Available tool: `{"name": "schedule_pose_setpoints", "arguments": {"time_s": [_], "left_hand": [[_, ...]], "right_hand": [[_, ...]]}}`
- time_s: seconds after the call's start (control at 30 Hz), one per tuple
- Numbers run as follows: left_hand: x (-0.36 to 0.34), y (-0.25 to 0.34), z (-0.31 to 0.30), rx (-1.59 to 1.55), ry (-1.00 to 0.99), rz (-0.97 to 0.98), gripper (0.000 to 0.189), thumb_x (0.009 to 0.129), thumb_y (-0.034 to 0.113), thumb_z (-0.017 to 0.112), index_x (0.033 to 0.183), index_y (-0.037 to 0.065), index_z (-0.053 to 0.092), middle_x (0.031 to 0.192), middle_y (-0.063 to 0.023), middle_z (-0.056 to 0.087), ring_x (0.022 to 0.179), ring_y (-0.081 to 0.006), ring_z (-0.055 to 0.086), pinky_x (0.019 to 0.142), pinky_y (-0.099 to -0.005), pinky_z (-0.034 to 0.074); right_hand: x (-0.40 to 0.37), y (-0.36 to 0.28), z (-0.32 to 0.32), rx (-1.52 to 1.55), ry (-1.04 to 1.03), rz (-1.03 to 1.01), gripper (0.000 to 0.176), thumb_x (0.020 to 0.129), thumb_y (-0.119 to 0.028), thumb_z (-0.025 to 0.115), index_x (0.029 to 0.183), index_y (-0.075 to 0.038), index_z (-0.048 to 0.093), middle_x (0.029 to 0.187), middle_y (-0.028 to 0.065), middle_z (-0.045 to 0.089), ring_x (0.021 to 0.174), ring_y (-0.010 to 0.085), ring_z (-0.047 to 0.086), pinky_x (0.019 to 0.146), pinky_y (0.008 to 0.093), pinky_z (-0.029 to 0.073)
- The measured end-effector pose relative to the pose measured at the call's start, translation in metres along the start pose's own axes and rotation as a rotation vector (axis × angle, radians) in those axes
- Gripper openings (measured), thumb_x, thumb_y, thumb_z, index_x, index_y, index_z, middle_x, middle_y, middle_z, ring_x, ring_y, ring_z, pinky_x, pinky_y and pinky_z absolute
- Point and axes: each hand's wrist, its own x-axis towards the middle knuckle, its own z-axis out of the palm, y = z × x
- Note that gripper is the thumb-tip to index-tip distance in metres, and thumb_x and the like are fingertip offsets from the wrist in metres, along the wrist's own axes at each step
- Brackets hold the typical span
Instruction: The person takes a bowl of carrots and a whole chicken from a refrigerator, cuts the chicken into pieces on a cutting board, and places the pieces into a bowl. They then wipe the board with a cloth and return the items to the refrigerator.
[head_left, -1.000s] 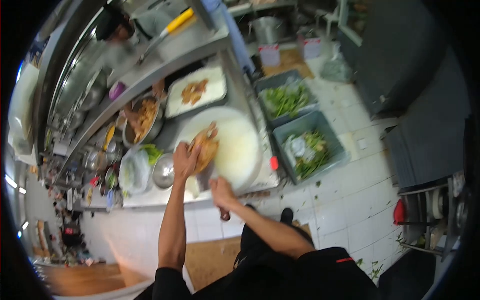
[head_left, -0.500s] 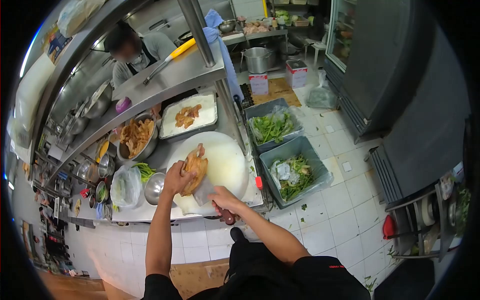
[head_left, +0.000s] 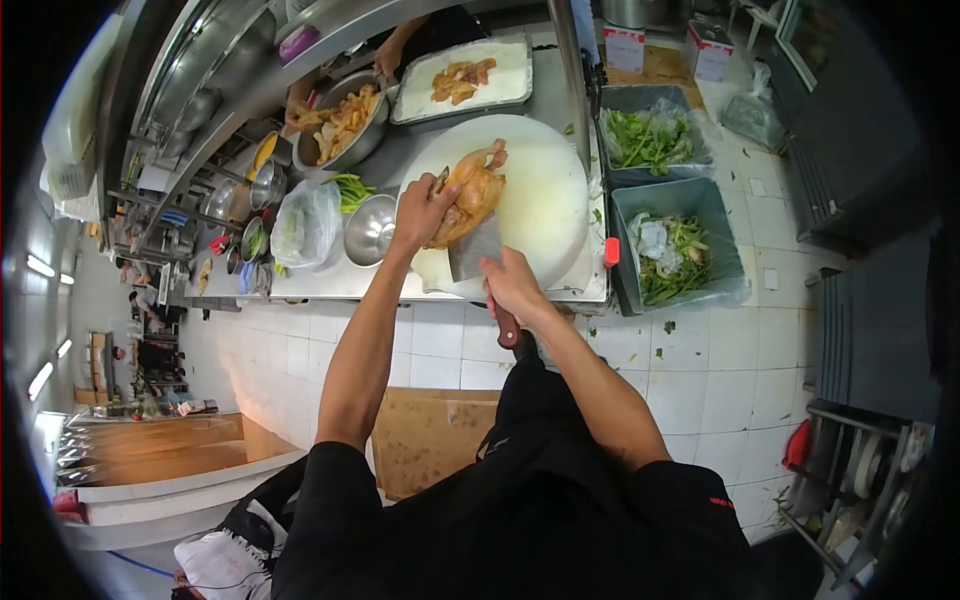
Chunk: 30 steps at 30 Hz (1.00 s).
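A whole yellow-brown chicken [head_left: 478, 192] lies on the round white cutting board [head_left: 548, 205], its leg end pointing away from me. My left hand [head_left: 425, 208] grips the chicken's left side, thumb over the top. In my right hand [head_left: 515, 283] is a cleaver [head_left: 476, 247], fingers wrapped round its brown handle near the blade. The wide blade lies at the chicken's near edge, and part of it is hidden beneath the bird. Close to the left of the board stands a small steel bowl [head_left: 371, 228].
Beyond the board, a co-worker's hands [head_left: 387, 57] are at a bowl of chicken pieces [head_left: 352, 122]. A tray of white powder [head_left: 512, 75] holds more pieces. Greens fill two grey bins [head_left: 625, 205] on the right. A plastic bag [head_left: 306, 222] sits left.
My view has tilted down, so the counter appears higher. The co-worker's hands now show at the bowl of pieces. My hands keep their hold on the chicken and cleaver.
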Motion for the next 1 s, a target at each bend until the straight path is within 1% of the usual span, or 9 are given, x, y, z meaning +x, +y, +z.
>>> {"name": "schedule_pose_setpoints", "arguments": {"time_s": [0.33, 0.4, 0.43, 0.47, 0.53, 0.73, 0.87, 0.93, 1.0], "left_hand": [[0.000, 0.000, 0.000, 0.031, 0.016, -0.007, 0.047, 0.085, 0.045, 0.059, 0.086, -0.002, 0.055, 0.082, -0.0258, 0.057, 0.080, -0.0412, 0.055, 0.073, -0.0452, 0.042], [0.003, -0.001, -0.002, -0.080, -0.039, -0.063, 0.046, 0.088, 0.044, 0.058, 0.085, -0.001, 0.055, 0.078, -0.0208, 0.057, 0.075, -0.0323, 0.055, 0.071, -0.0410, 0.042], [0.003, 0.001, -0.002, -0.196, -0.098, -0.129, 0.043, 0.092, 0.043, 0.054, 0.088, 0.000, 0.053, 0.078, -0.0115, 0.055, 0.073, -0.0208, 0.052, 0.070, -0.0351, 0.043], [0.001, 0.008, 0.002, -0.198, -0.098, -0.111, 0.043, 0.092, 0.043, 0.054, 0.088, 0.000, 0.053, 0.078, -0.0115, 0.055, 0.073, -0.0208, 0.052, 0.070, -0.0351, 0.043], [-0.006, 0.017, 0.014, -0.803, -0.032, -0.348, 0.043, 0.094, 0.045, 0.051, 0.094, 0.001, 0.050, 0.083, -0.0053, 0.053, 0.076, -0.0136, 0.049, 0.070, -0.0317, 0.043], [-0.026, 0.024, 0.035, -1.106, -0.029, -0.562, 0.049, 0.097, 0.043, 0.046, 0.126, 0.004, 0.036, 0.108, -0.0108, 0.054, 0.087, -0.0193, 0.059, 0.076, -0.0372, 0.052], [-0.023, 0.004, 0.017, -0.508, 0.241, -0.370, 0.055, 0.088, 0.023, 0.060, 0.134, 0.005, 0.035, 0.121, -0.0118, 0.050, 0.105, -0.0255, 0.054, 0.083, -0.0380, 0.049], [-0.015, -0.001, -0.009, -0.124, 0.266, 0.284, 0.050, 0.074, 0.014, 0.067, 0.120, 0.003, 0.051, 0.127, -0.0151, 0.047, 0.106, -0.0335, 0.050, 0.096, -0.0403, 0.041], [-0.006, -0.002, -0.031, -0.088, 0.160, 0.379, 0.051, 0.062, 0.007, 0.067, 0.112, 0.002, 0.057, 0.126, -0.0132, 0.050, 0.111, -0.0370, 0.045, 0.100, -0.0397, 0.036]], "right_hand": [[0.001, 0.009, 0.034, -0.073, 0.184, -0.088, 0.024, 0.092, -0.018, 0.049, 0.090, 0.004, 0.041, 0.059, 0.0129, 0.050, 0.039, 0.0208, 0.050, 0.033, 0.0373, 0.043], [-0.004, -0.012, 0.015, -0.090, 0.179, -0.122, 0.025, 0.089, -0.017, 0.051, 0.091, 0.007, 0.043, 0.061, 0.0149, 0.053, 0.040, 0.0226, 0.053, 0.036, 0.0381, 0.045], [-0.012, -0.035, 0.003, -0.223, 0.129, -0.150, 0.027, 0.086, -0.016, 0.051, 0.089, 0.010, 0.047, 0.063, 0.0184, 0.057, 0.043, 0.0264, 0.057, 0.040, 0.0396, 0.048], [-0.014, -0.051, -0.008, -0.365, 0.081, -0.173, 0.029, 0.083, -0.015, 0.051, 0.087, 0.014, 0.052, 0.065, 0.0218, 0.062, 0.047, 0.0301, 0.062, 0.045, 0.0411, 0.051], [0.003, -0.084, -0.028, -0.605, 0.058, -0.272, 0.029, 0.078, -0.015, 0.050, 0.076, 0.012, 0.060, 0.068, 0.0233, 0.065, 0.053, 0.0301, 0.065, 0.052, 0.0398, 0.054], [0.014, -0.203, -0.011, -1.440, -0.308, -0.115, 0.022, 0.070, -0.010, 0.051, 0.064, 0.005, 0.065, 0.063, 0.0183, 0.065, 0.055, 0.0259, 0.065, 0.052, 0.0371, 0.051], [0.033, -0.221, 0.028, -1.666, -0.409, -0.064, 0.022, 0.065, -0.004, 0.048, 0.070, 0.005, 0.067, 0.066, 0.0206, 0.065, 0.058, 0.0264, 0.064, 0.053, 0.0384, 0.050], [0.043, -0.221, 0.049, -1.724, -0.428, 0.156, 0.025, 0.067, -0.006, 0.050, 0.079, 0.006, 0.068, 0.074, 0.0211, 0.066, 0.066, 0.0275, 0.066, 0.057, 0.0376, 0.051], [0.052, -0.215, 0.064, -1.780, -0.448, 0.084, 0.025, 0.069, -0.007, 0.051, 0.082, 0.006, 0.068, 0.079, 0.0220, 0.067, 0.071, 0.0284, 0.067, 0.060, 0.0371, 0.051]]}}
